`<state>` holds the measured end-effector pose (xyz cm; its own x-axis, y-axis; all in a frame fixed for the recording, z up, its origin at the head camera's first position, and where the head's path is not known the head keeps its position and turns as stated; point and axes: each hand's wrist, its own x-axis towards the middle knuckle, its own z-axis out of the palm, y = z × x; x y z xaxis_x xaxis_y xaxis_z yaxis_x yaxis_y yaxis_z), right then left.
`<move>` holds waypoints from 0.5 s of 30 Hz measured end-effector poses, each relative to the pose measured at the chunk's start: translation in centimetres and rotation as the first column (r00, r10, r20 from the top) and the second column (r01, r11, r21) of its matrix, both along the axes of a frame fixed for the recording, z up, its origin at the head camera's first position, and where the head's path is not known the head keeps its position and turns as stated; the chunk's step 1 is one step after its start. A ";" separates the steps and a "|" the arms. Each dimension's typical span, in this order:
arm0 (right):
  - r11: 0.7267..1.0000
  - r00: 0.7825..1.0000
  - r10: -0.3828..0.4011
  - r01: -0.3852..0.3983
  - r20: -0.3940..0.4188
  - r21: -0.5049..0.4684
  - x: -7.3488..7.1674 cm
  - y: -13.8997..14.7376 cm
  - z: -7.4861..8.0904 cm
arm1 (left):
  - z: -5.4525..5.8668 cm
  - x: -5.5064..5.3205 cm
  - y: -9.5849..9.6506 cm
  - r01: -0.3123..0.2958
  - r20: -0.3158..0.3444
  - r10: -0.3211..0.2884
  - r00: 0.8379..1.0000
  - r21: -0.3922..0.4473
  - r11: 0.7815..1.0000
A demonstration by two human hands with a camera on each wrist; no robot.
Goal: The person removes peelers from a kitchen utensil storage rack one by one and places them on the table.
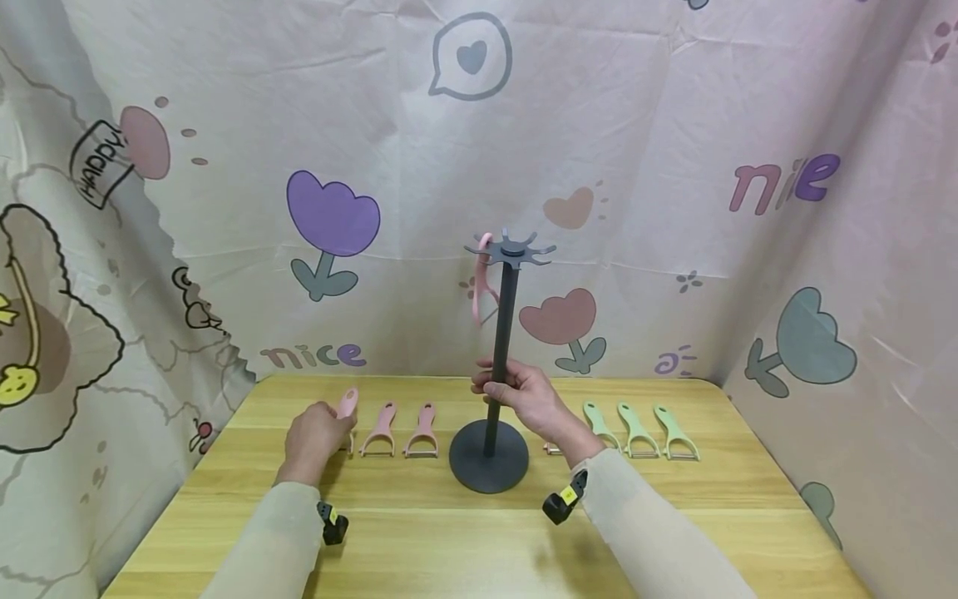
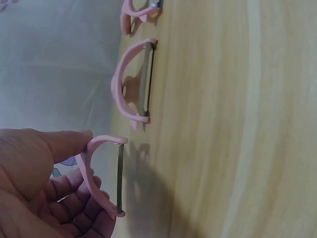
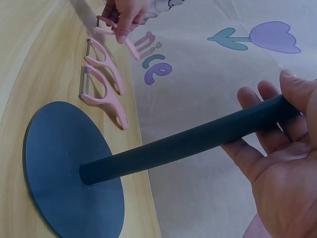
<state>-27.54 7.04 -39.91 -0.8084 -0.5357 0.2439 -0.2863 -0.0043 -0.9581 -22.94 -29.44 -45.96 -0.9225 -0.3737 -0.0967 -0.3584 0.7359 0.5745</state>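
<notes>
My left hand (image 1: 316,434) pinches a pink peeler (image 2: 88,171) between thumb and fingers; its blade end points away from the palm in the left wrist view. Two more pink peelers, one nearer (image 1: 380,431) and one farther right (image 1: 423,431), lie on the table beside that hand. My right hand (image 1: 527,399) grips the dark pole of a rack (image 1: 505,349) below its middle. The rack has a round base (image 1: 479,474) and a crown of hooks (image 1: 513,248) on top. A pink peeler (image 1: 480,279) hangs from a hook on the crown's left side.
Right of the rack, green peelers lie in a row: one partly behind my forearm (image 1: 599,420), one in the middle (image 1: 636,428), one outermost (image 1: 675,433). A peeler end (image 1: 552,449) shows beside my right wrist. A printed curtain (image 1: 419,166) stands behind the wooden table (image 1: 404,541).
</notes>
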 end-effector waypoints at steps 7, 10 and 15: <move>1.000 1.000 0.004 -0.004 -0.010 -0.003 -0.1 0.0 -0.1 | -0.4 0.0 -0.1 0.017 0.008 -0.017 1.000 -0.037 0.999; 1.000 1.000 0.001 -0.001 -0.008 -0.001 0.0 0.0 0.0 | -0.7 0.0 -0.2 0.027 0.017 -0.027 0.999 -0.048 0.998; 1.000 1.000 -0.006 0.006 0.005 0.006 0.0 0.0 0.0 | -1.1 -0.2 -0.1 0.028 0.037 -0.026 0.999 -0.057 0.998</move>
<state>-27.53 7.06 -39.94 -0.8126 -0.5326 0.2368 -0.2815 0.0027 -0.9596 -23.11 -29.51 -47.03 -0.9287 -0.3545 -0.1092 -0.3575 0.7768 0.5184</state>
